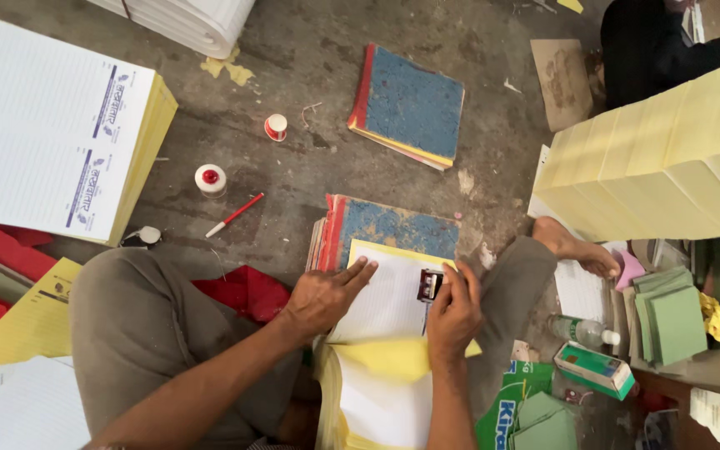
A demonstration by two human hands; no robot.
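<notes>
My left hand [324, 293] lies flat on the left edge of a white lined sheet [389, 296], pinning it down. My right hand [452, 312] grips a small black numbering stamp [431, 284] pressed on that sheet's right side. The sheet tops a pad of white and yellow pages [377, 392] in my lap; one yellow page curls under my right wrist. Under the sheet's far end lies a blue-covered book with a red spine [393, 225].
A second blue book [410, 104] lies farther off. Tall white and yellow form stacks [52, 125] stand left, pale yellow stacks [668, 158] right. Two small bottles [210, 178], a red pen [235, 214], a water bottle [581, 329] and a green box [593, 368] lie around.
</notes>
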